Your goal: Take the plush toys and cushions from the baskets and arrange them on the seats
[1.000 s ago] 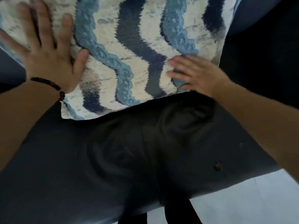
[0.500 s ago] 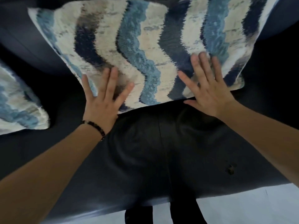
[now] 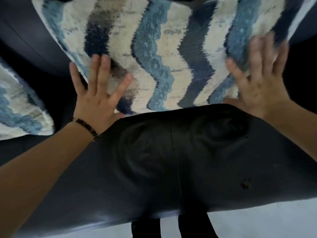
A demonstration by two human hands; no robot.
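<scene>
A cushion [image 3: 154, 54] with wavy blue, navy and cream stripes leans against the back of a dark leather seat [image 3: 171, 160]. My left hand [image 3: 96, 95] lies flat on its lower left corner, fingers spread, a beaded bracelet on the wrist. My right hand [image 3: 257, 79] is blurred, fingers spread over the cushion's lower right part; whether it touches the fabric is unclear. Neither hand grips anything. A second cushion [image 3: 18, 107] of the same pattern lies at the left edge, partly cut off.
The seat's front edge [image 3: 154, 217] runs across the bottom, with pale floor [image 3: 257, 220] below it. My dark-clad legs [image 3: 171, 227] stand at the seat's front. A small brown mark [image 3: 245, 184] sits on the seat at the right.
The cushion has settled against the seat back. My left hand slid from its upper left down to the lower left corner. My right hand moved right and spread open over the lower right part.
</scene>
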